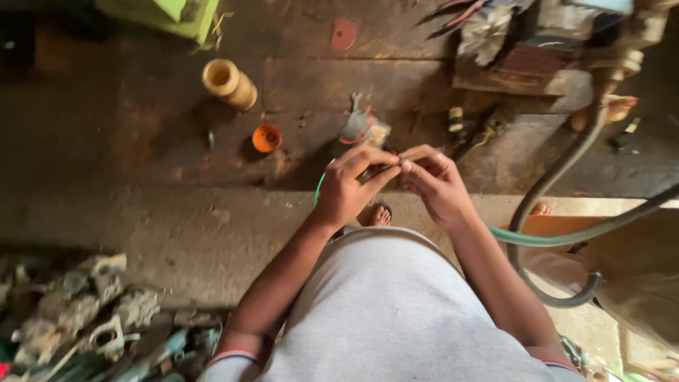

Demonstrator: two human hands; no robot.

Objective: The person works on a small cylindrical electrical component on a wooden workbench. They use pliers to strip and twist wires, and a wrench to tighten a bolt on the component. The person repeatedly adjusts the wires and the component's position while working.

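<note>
— While the spool (229, 83) and orange cap (267, 138) sit far left, where's the wire (319, 189)?
— Centre: left hand (350, 187) and right hand (433, 185) pinch it between fingertips. It's thin; a loose pinch could drop it onto the floor (177, 226).

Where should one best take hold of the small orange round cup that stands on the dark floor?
Grip the small orange round cup by its rim from above. Its open mouth faces up, and the floor around it is bare, so fingers can close across both sides.
</note>
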